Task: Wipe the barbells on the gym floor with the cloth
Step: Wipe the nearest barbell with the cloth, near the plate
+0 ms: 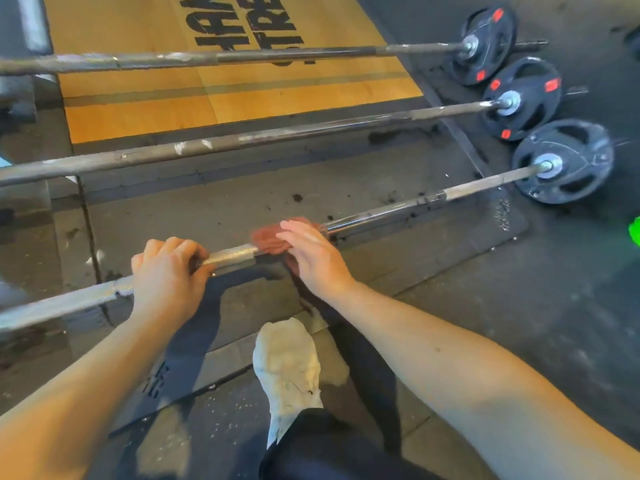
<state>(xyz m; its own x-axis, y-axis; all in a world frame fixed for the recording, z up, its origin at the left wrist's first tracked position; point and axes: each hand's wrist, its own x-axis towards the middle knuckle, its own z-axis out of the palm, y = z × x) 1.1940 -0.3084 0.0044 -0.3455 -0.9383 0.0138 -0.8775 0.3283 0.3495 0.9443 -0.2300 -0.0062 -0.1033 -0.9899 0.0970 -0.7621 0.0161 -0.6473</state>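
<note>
Left hand (166, 271) curls round the near barbell (398, 206), right on its knurled steel. Right hand (311, 256), fingers flat, presses a fuzzy reddish cloth (268, 239) wrapped over the shaft.

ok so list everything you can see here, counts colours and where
barbells: three, grey steel, lying side by side across the floor
weight plates: three, black, two with red marks, on the bars' right ends
cloth: one, reddish brown, draped over the nearest bar
wooden platform: one, tan with black lettering, top left, farthest bar across it
rubber floor: dark grey, scuffed
green object: one, right edge, cut off
shoe: one, white, bottom centre
left hand: grips the nearest bar
right hand: rests flat on the cloth
</note>
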